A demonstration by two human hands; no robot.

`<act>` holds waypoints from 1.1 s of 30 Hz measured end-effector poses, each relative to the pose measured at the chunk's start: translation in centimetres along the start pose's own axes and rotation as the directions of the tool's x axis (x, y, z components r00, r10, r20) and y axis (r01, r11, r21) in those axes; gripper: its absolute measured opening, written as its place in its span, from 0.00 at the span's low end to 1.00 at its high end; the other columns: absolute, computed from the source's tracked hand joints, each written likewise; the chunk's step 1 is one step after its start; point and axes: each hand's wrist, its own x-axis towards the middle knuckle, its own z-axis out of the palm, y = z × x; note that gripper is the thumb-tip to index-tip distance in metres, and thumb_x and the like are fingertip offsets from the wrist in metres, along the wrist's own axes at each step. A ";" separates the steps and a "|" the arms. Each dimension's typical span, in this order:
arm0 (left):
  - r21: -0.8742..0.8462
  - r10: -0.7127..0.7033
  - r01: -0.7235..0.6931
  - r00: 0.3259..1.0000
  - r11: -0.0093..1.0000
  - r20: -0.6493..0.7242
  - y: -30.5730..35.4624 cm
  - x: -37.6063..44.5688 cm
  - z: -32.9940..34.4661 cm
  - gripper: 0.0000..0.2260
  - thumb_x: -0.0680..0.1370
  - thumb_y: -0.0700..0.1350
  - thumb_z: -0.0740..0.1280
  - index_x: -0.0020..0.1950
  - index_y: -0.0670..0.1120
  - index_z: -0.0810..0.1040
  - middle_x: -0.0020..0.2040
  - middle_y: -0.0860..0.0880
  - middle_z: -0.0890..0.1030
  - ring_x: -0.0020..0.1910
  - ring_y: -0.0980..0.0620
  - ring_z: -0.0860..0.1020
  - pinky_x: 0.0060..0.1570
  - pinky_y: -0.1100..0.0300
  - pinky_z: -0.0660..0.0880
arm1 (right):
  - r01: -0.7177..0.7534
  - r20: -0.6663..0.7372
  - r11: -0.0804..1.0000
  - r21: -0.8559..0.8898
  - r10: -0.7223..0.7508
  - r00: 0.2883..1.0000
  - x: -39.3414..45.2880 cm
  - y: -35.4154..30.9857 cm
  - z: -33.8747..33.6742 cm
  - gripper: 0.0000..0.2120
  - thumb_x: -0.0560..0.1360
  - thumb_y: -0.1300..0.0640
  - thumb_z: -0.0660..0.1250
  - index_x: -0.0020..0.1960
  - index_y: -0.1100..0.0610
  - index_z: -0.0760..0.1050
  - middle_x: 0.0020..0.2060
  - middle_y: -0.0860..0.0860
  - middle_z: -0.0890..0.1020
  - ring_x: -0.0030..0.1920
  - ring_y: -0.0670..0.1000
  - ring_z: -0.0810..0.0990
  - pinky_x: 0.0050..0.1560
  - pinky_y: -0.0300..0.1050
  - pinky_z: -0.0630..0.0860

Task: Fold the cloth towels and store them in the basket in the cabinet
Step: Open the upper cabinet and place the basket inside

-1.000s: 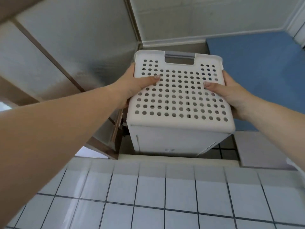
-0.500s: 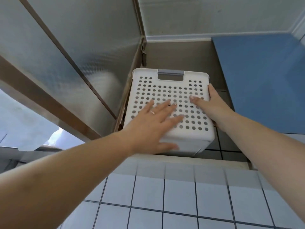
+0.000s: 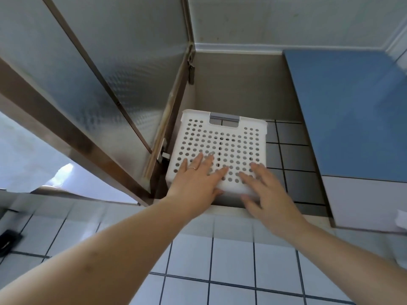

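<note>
Evidently the white perforated basket (image 3: 220,148) sits inside the open cabinet (image 3: 237,84), on its tiled shelf, against the left wall beside the glass door (image 3: 94,69). Both hands lie flat on its near perforated face: the left hand (image 3: 198,181) and the right hand (image 3: 262,190) have fingers spread and straight, pressing rather than gripping, probably to push it farther in. No towels can be made out through the holes. Nearer, a white tiled surface (image 3: 231,267) runs below.
</note>
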 end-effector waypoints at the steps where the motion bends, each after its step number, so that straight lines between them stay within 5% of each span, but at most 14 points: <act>1: -0.007 -0.015 0.016 1.000 1.000 0.023 0.2 -0.1 0.5 0.25 0.82 0.55 0.52 0.77 0.57 0.46 0.78 0.47 0.44 0.77 0.44 0.42 0.74 0.42 0.46 | -0.006 0.058 1.000 -0.028 0.008 0.998 -0.2 0.1 0.4 0.27 0.78 0.43 0.57 0.75 0.45 0.55 0.77 0.47 0.47 0.76 0.46 0.42 0.72 0.40 0.44; 7: -0.083 -0.079 0.086 0.994 0.993 0.080 0.7 -0.3 2.6 0.25 0.81 0.58 0.44 0.77 0.55 0.45 0.78 0.48 0.42 0.77 0.46 0.39 0.74 0.45 0.43 | -0.020 0.229 0.992 -0.121 0.048 0.972 0.7 -0.2 0.9 0.31 0.78 0.37 0.48 0.77 0.46 0.48 0.77 0.46 0.40 0.75 0.45 0.36 0.75 0.45 0.46; 19: -0.141 -0.052 0.077 0.983 0.987 0.174 0.1 -0.1 2.4 0.25 0.81 0.58 0.45 0.77 0.56 0.45 0.78 0.49 0.41 0.76 0.48 0.37 0.75 0.48 0.41 | -0.033 0.347 0.987 -0.155 0.086 0.934 1.0 -0.3 0.8 0.32 0.77 0.34 0.46 0.77 0.46 0.44 0.76 0.47 0.37 0.75 0.45 0.34 0.74 0.47 0.44; 25: -0.114 -0.242 0.269 0.949 0.956 0.204 0.6 -1.8 1.9 0.28 0.79 0.63 0.44 0.77 0.55 0.46 0.78 0.46 0.42 0.76 0.44 0.40 0.74 0.45 0.42 | -0.028 0.382 0.981 -0.190 0.100 0.919 0.9 -1.2 -0.3 0.33 0.77 0.34 0.46 0.77 0.47 0.46 0.77 0.48 0.40 0.76 0.48 0.38 0.74 0.49 0.44; 33: -0.121 -0.261 0.297 0.934 0.947 0.243 0.1 -2.4 1.8 0.28 0.80 0.62 0.44 0.78 0.54 0.45 0.78 0.45 0.42 0.77 0.45 0.40 0.74 0.45 0.41 | -0.023 0.441 0.965 -0.260 0.140 0.886 0.6 -1.8 -0.1 0.35 0.76 0.32 0.45 0.77 0.46 0.42 0.76 0.49 0.38 0.76 0.50 0.37 0.75 0.56 0.47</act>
